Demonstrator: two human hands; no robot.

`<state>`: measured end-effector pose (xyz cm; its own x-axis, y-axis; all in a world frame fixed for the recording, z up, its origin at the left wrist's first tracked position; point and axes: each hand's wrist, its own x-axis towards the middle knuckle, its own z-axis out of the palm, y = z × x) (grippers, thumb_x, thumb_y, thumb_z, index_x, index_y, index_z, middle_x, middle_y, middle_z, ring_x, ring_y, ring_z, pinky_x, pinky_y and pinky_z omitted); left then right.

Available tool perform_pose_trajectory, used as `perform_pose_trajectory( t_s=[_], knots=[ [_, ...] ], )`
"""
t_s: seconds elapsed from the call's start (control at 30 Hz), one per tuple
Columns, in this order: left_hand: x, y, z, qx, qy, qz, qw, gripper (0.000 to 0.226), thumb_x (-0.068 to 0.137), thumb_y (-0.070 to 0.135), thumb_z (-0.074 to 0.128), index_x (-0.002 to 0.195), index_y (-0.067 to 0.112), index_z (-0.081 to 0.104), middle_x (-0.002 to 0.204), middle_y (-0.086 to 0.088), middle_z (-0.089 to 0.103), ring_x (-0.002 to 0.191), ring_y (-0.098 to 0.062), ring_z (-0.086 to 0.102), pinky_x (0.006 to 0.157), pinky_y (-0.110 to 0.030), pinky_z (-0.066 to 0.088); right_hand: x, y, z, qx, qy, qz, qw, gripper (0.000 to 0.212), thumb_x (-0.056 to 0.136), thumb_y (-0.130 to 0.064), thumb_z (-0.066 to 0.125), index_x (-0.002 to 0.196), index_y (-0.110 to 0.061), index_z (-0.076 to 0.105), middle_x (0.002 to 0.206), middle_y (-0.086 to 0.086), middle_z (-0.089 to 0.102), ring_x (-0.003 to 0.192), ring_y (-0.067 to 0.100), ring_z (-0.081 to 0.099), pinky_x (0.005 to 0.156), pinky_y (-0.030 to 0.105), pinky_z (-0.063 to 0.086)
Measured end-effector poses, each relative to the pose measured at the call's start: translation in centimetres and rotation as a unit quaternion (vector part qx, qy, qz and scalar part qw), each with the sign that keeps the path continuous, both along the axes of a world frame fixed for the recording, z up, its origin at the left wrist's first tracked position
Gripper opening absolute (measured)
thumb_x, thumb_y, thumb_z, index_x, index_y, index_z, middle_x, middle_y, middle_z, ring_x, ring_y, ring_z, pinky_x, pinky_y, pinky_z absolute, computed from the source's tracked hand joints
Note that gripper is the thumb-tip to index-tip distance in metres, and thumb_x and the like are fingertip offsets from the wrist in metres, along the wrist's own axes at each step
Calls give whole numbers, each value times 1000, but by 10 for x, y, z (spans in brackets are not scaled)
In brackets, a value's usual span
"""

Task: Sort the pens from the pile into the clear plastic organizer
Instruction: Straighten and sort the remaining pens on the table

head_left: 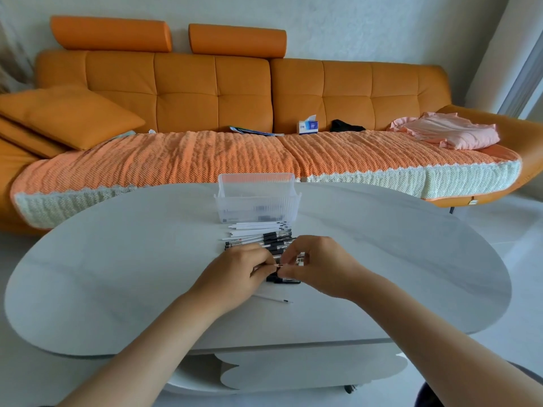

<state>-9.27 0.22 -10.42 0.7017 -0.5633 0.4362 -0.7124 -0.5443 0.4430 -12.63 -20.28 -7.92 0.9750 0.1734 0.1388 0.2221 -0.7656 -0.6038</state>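
Pens [260,240] lay piled before the ribbed clear plastic organizer [256,198]; left hand [239,270] and right hand [316,264] both pinched one slim pen [277,264].

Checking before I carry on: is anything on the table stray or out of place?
One thin white black-tipped stick lies alone on the white oval table, apart from the pile of black-and-white pens, nearer the person.

Fig. 1. I count on the surface [117,274]: 1 clear organizer [255,198]; 1 pile of pens [261,239] (overlapping, exact no. unclear); 1 loose refill [273,299]; 2 hands, i.e. left hand [238,271] & right hand [317,265], w/ 1 pen [277,264] pinched. Bkgd: 2 headrests [111,33], 1 tissue box [308,126].
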Motion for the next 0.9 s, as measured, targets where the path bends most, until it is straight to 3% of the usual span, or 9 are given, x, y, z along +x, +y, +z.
perform_pose_trajectory(
  t_s=[0.07, 0.17, 0.27, 0.43, 0.6, 0.7, 0.8, 0.9],
  knots=[
    [2, 6, -2, 18, -16, -4, 1000, 4, 89, 24, 68, 88, 22, 72, 80, 17, 57, 75, 0, 53, 68, -24, 48, 1, -3, 1, -62, 16, 13, 998, 27, 76, -47, 78, 100, -37, 69, 93, -21, 62, 73, -8, 54, 64, 13, 39],
    [1, 13, -5, 42, -19, -22, 999, 8, 90, 24, 68, 93, 22, 75, 82, 17, 56, 79, 2, 49, 71, -17, 42, 1, -4, -2, -159, 3, 31, 987, 18, 81, -42, 73, 98, -36, 71, 94, -22, 58, 76, -4, 52, 64, 10, 35],
    [-5, 15, -11, 58, -9, -47, 997, 14, 91, 23, 65, 99, 26, 75, 85, 15, 53, 82, 2, 47, 73, -11, 36, 1, -3, -6, -185, -12, 35, 982, 14, 84, -42, 70, 97, -37, 71, 95, -21, 58, 81, -2, 51, 65, 10, 35],
    [-11, 16, -18, 68, -11, -66, 995, 19, 89, 27, 65, 105, 30, 74, 87, 12, 54, 84, 0, 49, 72, -19, 45, 2, -3, -4, -220, -45, 45, 973, 12, 87, -38, 61, 95, -35, 70, 94, -19, 62, 81, 3, 55, 70, 22, 46],
    [-8, 13, -24, 78, -47, -72, 993, 24, 93, 33, 53, 106, 28, 73, 87, 9, 57, 84, -8, 54, 66, -30, 52, 13, -20, 3, -120, -36, -6, 992, 11, 91, -36, 61, 94, -35, 72, 96, -20, 64, 69, -7, 54, 62, 14, 39],
    [-6, 7, -22, 93, -101, -63, 988, 30, 94, 35, 46, 102, 27, 74, 84, 7, 56, 80, -12, 53, 62, -30, 50, 19, -25, 2, -64, -39, -44, 996, 10, 92, -34, 61, 94, -34, 71, 92, -22, 65, 69, -9, 56, 64, 19, 43],
    [0, -2, -21, 104, -164, -52, 980, 20, 85, 23, 66, 103, 28, 74, 87, 5, 57, 80, -16, 51, 68, -28, 45, 22, -25, 0, -45, -35, -64, 996, 11, 93, -33, 58, 94, -35, 69, 89, -23, 66, 62, -10, 55, 58, 22, 42],
    [3, -9, -22, 106, -149, -38, 982, 39, 76, 16, 77, 113, 26, 69, 92, 4, 56, 85, -16, 51, 72, -30, 48, 26, -26, -2, -40, -29, -76, 996, 12, 94, -33, 56, 96, -35, 68, 91, -22, 66, 60, -3, 55, 58, 23, 42]
  ],
)
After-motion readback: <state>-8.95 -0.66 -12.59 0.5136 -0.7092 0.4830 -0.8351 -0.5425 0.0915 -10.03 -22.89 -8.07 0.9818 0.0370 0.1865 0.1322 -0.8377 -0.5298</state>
